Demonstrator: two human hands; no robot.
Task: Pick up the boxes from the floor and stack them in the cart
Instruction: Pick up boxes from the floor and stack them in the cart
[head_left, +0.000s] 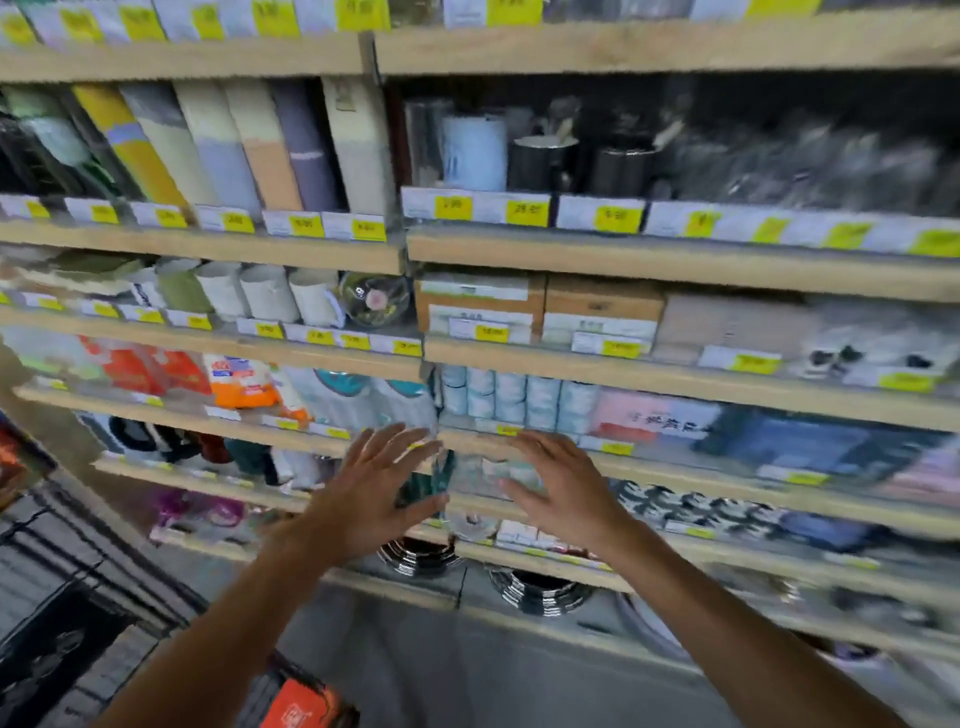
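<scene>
Both my arms reach forward in front of a wall of shop shelves. My left hand (376, 486) is spread with straight fingers and holds nothing. My right hand (558, 486) is spread the same way, a hand's width to its right, also empty. An orange box (298, 706) shows at the bottom edge, below my left forearm, partly cut off. A dark wire cart or basket (62, 597) stands at the lower left, blurred. The frame is smeared by motion.
Wooden shelves (675, 262) with yellow price tags fill the view, stocked with rolled mats, mugs, brown cartons (602, 306), packets and metal bowls (540, 592). Grey floor (493, 670) lies below the lowest shelf.
</scene>
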